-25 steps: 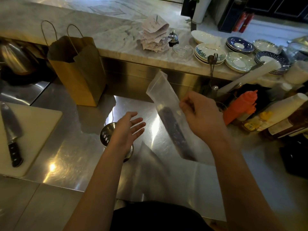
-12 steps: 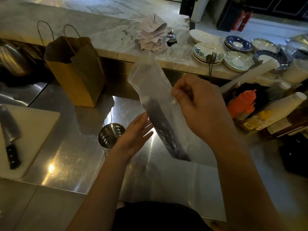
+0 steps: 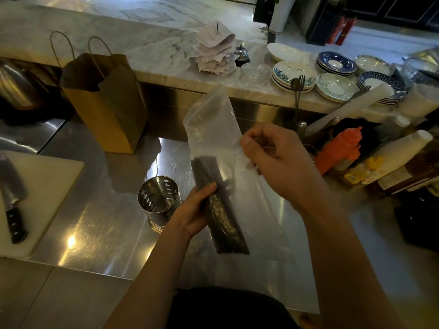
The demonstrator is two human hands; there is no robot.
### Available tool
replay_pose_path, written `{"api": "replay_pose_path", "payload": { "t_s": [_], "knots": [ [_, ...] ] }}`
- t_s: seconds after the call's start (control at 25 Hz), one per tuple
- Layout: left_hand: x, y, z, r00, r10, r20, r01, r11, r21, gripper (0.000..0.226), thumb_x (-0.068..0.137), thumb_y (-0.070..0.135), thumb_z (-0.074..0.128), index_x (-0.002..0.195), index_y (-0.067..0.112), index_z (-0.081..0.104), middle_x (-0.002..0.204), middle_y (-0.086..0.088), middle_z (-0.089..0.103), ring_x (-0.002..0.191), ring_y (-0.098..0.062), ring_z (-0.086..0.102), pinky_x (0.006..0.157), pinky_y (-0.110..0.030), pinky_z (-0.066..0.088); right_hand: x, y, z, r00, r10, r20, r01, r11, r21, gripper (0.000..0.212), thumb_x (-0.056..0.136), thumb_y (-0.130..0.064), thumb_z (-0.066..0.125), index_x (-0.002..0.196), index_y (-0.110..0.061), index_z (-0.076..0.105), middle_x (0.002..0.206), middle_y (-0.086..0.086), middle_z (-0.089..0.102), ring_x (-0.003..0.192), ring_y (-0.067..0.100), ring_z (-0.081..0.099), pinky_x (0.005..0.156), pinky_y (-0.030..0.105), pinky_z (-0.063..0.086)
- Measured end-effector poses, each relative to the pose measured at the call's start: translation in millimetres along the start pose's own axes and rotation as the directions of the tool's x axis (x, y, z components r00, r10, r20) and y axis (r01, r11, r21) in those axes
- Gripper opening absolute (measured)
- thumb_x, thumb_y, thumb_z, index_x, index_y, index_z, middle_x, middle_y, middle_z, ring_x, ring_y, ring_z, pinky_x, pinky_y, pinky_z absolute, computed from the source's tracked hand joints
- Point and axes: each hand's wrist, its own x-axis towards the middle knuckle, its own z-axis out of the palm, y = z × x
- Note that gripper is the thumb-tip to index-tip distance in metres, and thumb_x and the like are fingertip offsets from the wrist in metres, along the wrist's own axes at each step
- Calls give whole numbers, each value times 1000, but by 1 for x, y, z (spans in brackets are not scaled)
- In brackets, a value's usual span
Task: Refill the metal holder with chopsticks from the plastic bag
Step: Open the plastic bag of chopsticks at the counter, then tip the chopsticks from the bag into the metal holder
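A clear plastic bag (image 3: 211,124) hangs above the steel counter with a bundle of dark chopsticks (image 3: 221,210) inside its lower half. My right hand (image 3: 278,162) pinches the bag's right edge near the middle. My left hand (image 3: 192,212) grips the chopstick bundle through the plastic from the left side. The perforated metal holder (image 3: 158,198) stands upright on the counter just left of my left hand, and its inside looks empty.
A brown paper bag (image 3: 104,100) stands behind the holder. A white cutting board (image 3: 45,186) with a knife (image 3: 11,203) lies at the left. Sauce bottles (image 3: 342,150) crowd the right side. Stacked plates (image 3: 335,65) sit on the marble ledge behind.
My left hand moved from over the holder to the bag and took hold of the chopstick bundle. The bag has swung more upright and closer to me.
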Motion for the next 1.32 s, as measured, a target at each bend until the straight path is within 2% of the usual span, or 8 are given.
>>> {"api": "replay_pose_path", "payload": {
  "t_s": [0.16, 0.36, 0.48, 0.68, 0.84, 1.04, 1.2, 1.32],
  "knots": [
    [5, 0, -5, 997, 28, -77, -31, 999, -38, 96, 54, 32, 93, 135, 4, 52, 140, -21, 52, 125, -34, 54, 90, -43, 55, -7, 11, -2, 971, 148, 190, -116, 979, -170, 26, 88, -42, 60, 109, -27, 58, 100, -6, 65, 80, 9, 67, 72, 30, 57],
    [3, 0, -4, 998, 58, -28, -61, 992, -114, 82, 56, 46, 89, 125, 12, 61, 118, -13, 67, 107, -25, 65, 83, -39, 56, -8, 1, 0, 989, -137, 60, 150, 918, -368, 14, 90, -35, 60, 84, -22, 59, 72, -7, 58, 66, 5, 57, 63, 21, 49],
    [4, -4, -3, 998, 33, -47, -37, 997, -72, 80, 61, 56, 81, 126, 17, 57, 119, -11, 67, 109, -24, 66, 85, -40, 56, -2, -5, 6, 975, -129, 180, 203, 843, -498, 12, 93, -37, 56, 87, -27, 57, 78, -9, 58, 71, 6, 57, 72, 27, 53],
    [2, -6, -6, 999, -8, -48, 3, 995, -100, 102, 49, 53, 90, 135, 14, 52, 129, -12, 62, 117, -28, 60, 86, -43, 55, -3, -5, 4, 977, -139, 162, 206, 812, -547, 12, 92, -44, 55, 88, -32, 56, 79, -11, 58, 70, 6, 56, 70, 32, 53],
    [5, -11, 6, 988, -34, -151, 17, 993, -115, 83, 66, 52, 70, 134, 9, 49, 136, -9, 55, 104, -21, 64, 92, -39, 52, -6, -7, 2, 970, -159, 182, 231, 835, -500, 9, 90, -42, 57, 92, -33, 59, 85, -14, 60, 76, 3, 57, 74, 33, 53],
    [-1, -9, 7, 990, 44, 136, -17, 980, -197, 76, 59, 34, 90, 124, 8, 60, 115, -14, 69, 105, -27, 68, 83, -40, 56, -12, 2, -15, 978, -119, 171, 168, 936, -309, 11, 86, -38, 59, 93, -30, 64, 82, -16, 62, 75, 0, 60, 69, 19, 48],
    [0, -11, 5, 994, 68, 91, -38, 954, -297, 67, 50, 17, 94, 111, 18, 66, 94, -4, 68, 84, -18, 67, 74, -35, 58, -13, 26, -34, 989, -35, 143, 56, 987, -148, 17, 85, -38, 59, 96, -25, 63, 83, -5, 70, 72, 7, 68, 64, 21, 52],
    [-1, -11, 7, 994, 99, 51, -72, 920, -386, 54, 42, 15, 96, 92, 16, 74, 87, -2, 70, 77, -16, 69, 71, -33, 58, -23, 56, -47, 989, 61, 132, -80, 985, 150, 36, 81, -43, 60, 107, -17, 62, 91, 3, 74, 78, 16, 73, 66, 28, 55]
  ]
}}
